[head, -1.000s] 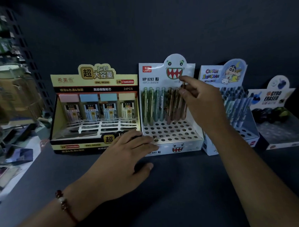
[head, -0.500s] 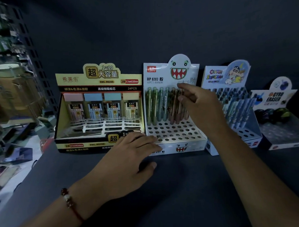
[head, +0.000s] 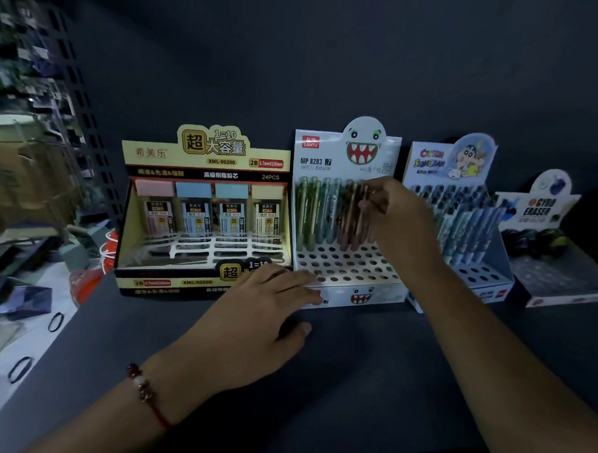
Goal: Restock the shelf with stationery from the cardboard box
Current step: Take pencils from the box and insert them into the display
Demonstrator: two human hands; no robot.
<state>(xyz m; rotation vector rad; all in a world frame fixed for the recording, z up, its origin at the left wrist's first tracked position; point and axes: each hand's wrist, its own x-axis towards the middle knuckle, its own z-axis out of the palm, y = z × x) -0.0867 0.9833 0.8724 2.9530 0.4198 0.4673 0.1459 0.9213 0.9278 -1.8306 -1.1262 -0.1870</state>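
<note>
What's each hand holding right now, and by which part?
The right hand pinches a brownish pen near its top in the monster display box. The left hand holds nothing.

Stationery shop: shelf (head: pixel 366 377) lined with retail display boxes (head: pixel 207 209) of pens (head: pixel 328 214).

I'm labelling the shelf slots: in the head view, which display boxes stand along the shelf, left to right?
Yellow lead-refill box → white monster-face pencil box → Crayon Shin-chan pen box → Gyro Eraser box.
</note>
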